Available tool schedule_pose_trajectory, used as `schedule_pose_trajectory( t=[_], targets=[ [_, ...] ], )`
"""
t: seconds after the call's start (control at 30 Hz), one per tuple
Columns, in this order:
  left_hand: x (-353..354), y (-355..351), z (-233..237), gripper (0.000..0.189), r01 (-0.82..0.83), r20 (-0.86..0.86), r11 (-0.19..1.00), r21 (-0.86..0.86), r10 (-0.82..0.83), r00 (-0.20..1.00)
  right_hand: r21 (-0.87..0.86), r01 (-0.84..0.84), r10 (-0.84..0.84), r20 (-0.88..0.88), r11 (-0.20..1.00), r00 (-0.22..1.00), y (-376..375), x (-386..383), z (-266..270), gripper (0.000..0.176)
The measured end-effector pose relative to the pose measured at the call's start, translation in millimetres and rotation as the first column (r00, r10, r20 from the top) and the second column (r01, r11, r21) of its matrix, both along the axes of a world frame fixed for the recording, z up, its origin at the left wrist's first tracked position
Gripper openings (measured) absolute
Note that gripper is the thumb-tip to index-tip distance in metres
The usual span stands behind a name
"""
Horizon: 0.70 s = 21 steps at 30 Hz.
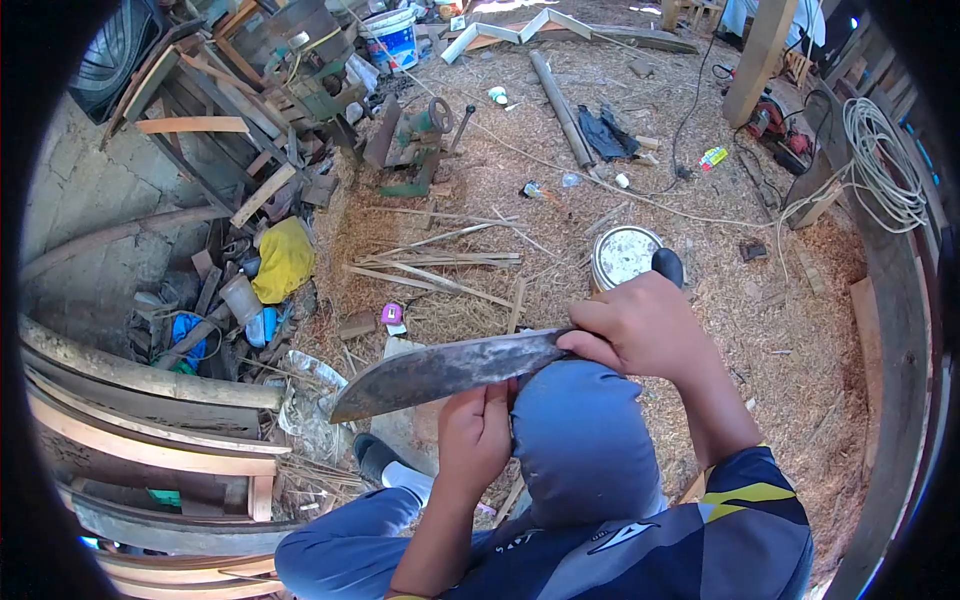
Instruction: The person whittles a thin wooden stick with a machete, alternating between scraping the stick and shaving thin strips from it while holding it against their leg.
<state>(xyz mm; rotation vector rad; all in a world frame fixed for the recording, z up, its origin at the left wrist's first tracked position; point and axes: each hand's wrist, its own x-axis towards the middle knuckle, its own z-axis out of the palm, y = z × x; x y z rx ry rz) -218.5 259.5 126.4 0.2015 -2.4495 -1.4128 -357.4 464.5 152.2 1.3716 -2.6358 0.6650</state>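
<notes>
A wide, dark-bladed machete (450,372) lies across the view in front of my raised knee (580,430), its broad end to the left. My right hand (635,325) is wrapped round its handle end, and the dark butt of the handle shows beyond the fist. Below the blade, my left hand (475,435) is closed beside the knee, thumb up near the lower edge of the blade. What its fingers hold, if anything, is hidden. A round tin with a whitish lid (625,256) stands just beyond my right hand.
Thin wood strips (440,262) and a pink tape measure (393,316) lie on the shavings-covered floor. A green metal tool (415,150) stands ahead. Curved wooden planks (150,445) are at the left, coiled cable (885,165) at the right.
</notes>
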Motion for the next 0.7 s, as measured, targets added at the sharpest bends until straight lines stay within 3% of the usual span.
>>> schedule_pose_trajectory(
  t=[0.13, 0.23, 0.43, 0.57, 0.67, 0.7],
  targets=[
    [11.9, -2.8, 5.8, 0.032, -0.004, 0.074, 0.998, -0.056, 0.008, 0.997, -0.051, 0.010, -0.010, 0.002, 0.999, 1.000, 1.6, 0.3, -4.7, 0.042],
    [28.2, -5.9, 8.4, 0.031, -0.036, 0.127, 0.997, 0.072, 0.027, 0.992, -0.017, 0.014, -0.014, 0.002, 1.000, 1.000, 5.5, -1.7, -1.9, 0.042],
    [46.5, -18.6, 5.5, 0.023, -0.037, 0.263, 0.997, 0.068, 0.018, 0.965, -0.049, 0.012, -0.011, 0.003, 0.999, 1.000, 5.7, -1.6, -7.6, 0.042],
    [58.4, -19.0, -2.8, 0.023, -0.081, 0.267, 0.996, 0.047, 0.065, 0.962, -0.029, 0.063, -0.060, 0.083, 0.998, 0.995, 11.5, -4.1, -16.6, 0.043],
    [25.6, -6.9, 9.6, 0.030, -0.047, 0.136, 0.996, 0.070, 0.037, 0.990, 0.017, 0.023, -0.023, 0.001, 1.000, 1.000, 1.8, -0.7, 1.1, 0.044],
    [17.3, -6.1, 11.5, 0.030, -0.018, 0.111, 1.000, -0.006, 0.018, 0.994, 0.008, 0.012, -0.011, -0.019, 1.000, 1.000, -1.1, 0.9, 2.9, 0.044]
  ],
)
